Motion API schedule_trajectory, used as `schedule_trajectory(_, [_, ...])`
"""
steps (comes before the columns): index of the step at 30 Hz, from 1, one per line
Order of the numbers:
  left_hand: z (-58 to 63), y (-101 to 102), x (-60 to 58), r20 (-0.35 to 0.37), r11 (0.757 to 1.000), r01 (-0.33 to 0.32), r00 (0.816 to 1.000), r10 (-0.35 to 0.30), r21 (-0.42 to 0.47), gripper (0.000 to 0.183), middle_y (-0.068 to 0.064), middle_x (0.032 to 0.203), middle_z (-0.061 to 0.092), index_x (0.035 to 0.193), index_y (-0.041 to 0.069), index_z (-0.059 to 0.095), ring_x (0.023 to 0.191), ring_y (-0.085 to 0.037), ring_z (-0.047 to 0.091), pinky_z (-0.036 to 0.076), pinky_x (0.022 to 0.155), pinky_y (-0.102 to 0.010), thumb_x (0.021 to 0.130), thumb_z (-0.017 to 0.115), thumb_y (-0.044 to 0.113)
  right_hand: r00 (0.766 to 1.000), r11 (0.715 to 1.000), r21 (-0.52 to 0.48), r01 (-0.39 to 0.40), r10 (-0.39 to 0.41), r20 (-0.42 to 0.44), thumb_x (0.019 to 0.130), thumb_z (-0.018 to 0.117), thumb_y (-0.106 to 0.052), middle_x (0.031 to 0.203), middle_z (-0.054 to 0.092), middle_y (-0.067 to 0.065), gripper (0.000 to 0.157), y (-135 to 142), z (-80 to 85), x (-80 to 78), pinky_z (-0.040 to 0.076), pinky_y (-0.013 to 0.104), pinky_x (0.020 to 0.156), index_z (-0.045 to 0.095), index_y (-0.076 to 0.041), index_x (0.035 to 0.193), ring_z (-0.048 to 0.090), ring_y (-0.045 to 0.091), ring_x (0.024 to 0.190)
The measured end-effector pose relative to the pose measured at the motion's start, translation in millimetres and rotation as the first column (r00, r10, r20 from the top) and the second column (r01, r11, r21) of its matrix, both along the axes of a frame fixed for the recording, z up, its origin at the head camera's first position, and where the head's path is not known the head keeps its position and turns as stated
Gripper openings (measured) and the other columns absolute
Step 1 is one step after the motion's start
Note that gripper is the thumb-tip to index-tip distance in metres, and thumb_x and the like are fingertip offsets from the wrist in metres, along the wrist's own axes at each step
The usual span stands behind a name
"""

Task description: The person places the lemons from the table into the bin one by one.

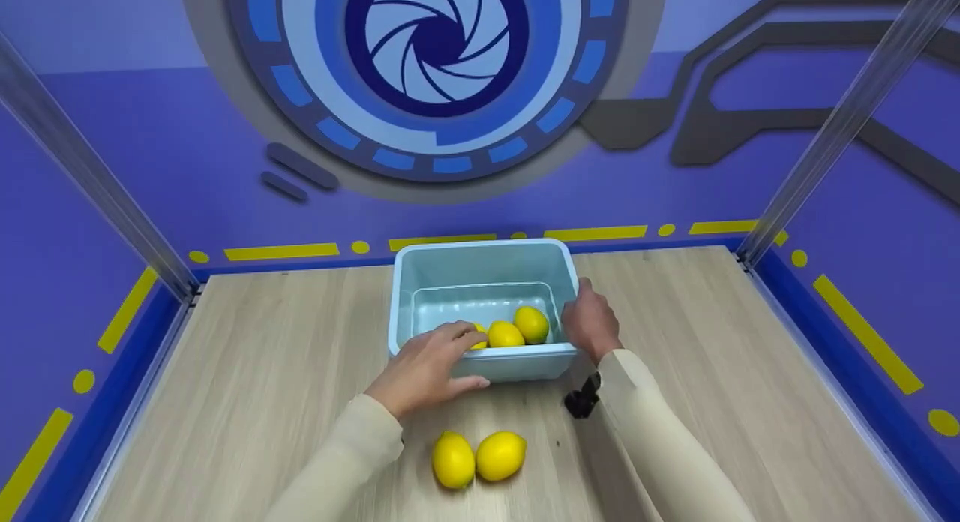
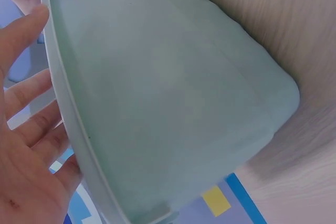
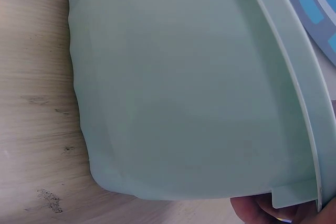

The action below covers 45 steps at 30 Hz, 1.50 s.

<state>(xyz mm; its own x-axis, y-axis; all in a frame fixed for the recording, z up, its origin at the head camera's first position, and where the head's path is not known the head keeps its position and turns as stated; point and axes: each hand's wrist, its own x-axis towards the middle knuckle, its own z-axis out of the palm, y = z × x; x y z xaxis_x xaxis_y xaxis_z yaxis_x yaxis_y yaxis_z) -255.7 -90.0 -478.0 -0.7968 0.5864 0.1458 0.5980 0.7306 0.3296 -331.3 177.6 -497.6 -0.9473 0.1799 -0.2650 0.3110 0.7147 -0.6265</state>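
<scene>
A light blue plastic bin (image 1: pixel 525 366) stands near the back wall, with several yellow lemons inside against its front side. Two of these, a lemon (image 1: pixel 531 324) at the right and a middle lemon (image 1: pixel 505 334), show well; a third is partly hidden by the left fingers. My left hand (image 1: pixel 429 366) reaches over the front rim, its fingers extended inside and its thumb outside. Seen from the left wrist, those fingers (image 2: pixel 37 98) are spread behind the rim. At the bin's right side my right hand (image 1: pixel 592 321) grips the rim, fingers curled under it in the right wrist view.
Two more lemons, a left one (image 1: pixel 454 460) and a right one (image 1: pixel 501 456), lie side by side on the wooden table (image 1: pixel 277 372) in front of the bin. Purple panels (image 1: pixel 150 132) enclose the back and sides. A small black device (image 1: pixel 582 399) sits at the right wrist.
</scene>
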Motion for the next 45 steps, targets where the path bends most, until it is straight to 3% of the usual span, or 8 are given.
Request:
schedule_trajectory(5, [2.3, 0, 3.0, -0.027, 1.000, 0.018, 0.999, -0.018, -0.011, 0.059, 0.002, 0.136, 0.055, 0.136, 0.023, 0.054, 0.121, -0.017, 0.056, 0.048, 0.103, -0.036, 0.085, 0.067, 0.051, 1.000, 1.000, -0.007, 0.006, -0.006, 0.002, 0.102, 0.037, -0.017, 0.147, 0.044, 0.015, 0.050, -1, 0.3, 0.0, 0.037, 0.052, 0.111, 0.023, -0.010, 0.150, 0.048, 0.032, 0.132])
schedule_trajectory(13, [7.0, -1, 8.8, -0.054, 0.999, 0.033, 0.998, -0.035, -0.038, 0.059, 0.002, 0.134, 0.056, 0.136, 0.024, 0.054, 0.119, -0.018, 0.057, 0.048, 0.102, -0.038, 0.085, 0.067, 0.051, 0.999, 1.000, -0.013, 0.015, -0.014, 0.035, 0.103, 0.037, -0.017, 0.153, 0.036, 0.015, 0.055, -2, 2.6, -0.7, 0.034, 0.052, 0.113, 0.016, -0.011, 0.153, 0.042, 0.032, 0.137])
schedule_trajectory(21, [9.0, -3, 12.3, -0.095, 0.998, 0.048, 0.994, -0.052, -0.040, 0.057, 0.003, 0.131, 0.059, 0.134, 0.023, 0.056, 0.118, -0.017, 0.057, 0.048, 0.102, -0.038, 0.086, 0.067, 0.051, 0.999, 1.000, -0.005, 0.009, -0.009, 0.036, 0.102, 0.038, -0.018, 0.150, 0.041, 0.015, 0.052, -1, 2.6, -0.8, 0.036, 0.051, 0.112, 0.021, -0.011, 0.151, 0.045, 0.032, 0.134])
schedule_trajectory(33, [10.5, -7, 17.8, -0.207, 0.995, 0.097, 0.973, -0.099, -0.019, 0.051, 0.002, 0.125, 0.063, 0.128, 0.020, 0.061, 0.111, -0.016, 0.061, 0.051, 0.097, -0.034, 0.086, 0.067, 0.049, 1.000, 0.999, 0.032, -0.002, 0.001, 0.024, 0.102, 0.038, -0.018, 0.150, 0.040, 0.018, 0.056, -1, 1.1, -1.4, 0.035, 0.052, 0.112, 0.017, -0.008, 0.152, 0.045, 0.034, 0.134])
schedule_trajectory(45, [11.9, -7, 24.3, -0.220, 0.993, 0.118, 0.968, -0.120, -0.021, 0.048, 0.002, 0.122, 0.064, 0.126, 0.020, 0.062, 0.108, -0.014, 0.063, 0.053, 0.093, -0.032, 0.086, 0.069, 0.045, 0.999, 1.000, 0.029, 0.001, -0.002, 0.041, 0.102, 0.037, -0.017, 0.153, 0.036, 0.018, 0.057, -1, 1.7, -2.2, 0.033, 0.052, 0.113, 0.015, -0.007, 0.153, 0.042, 0.035, 0.136])
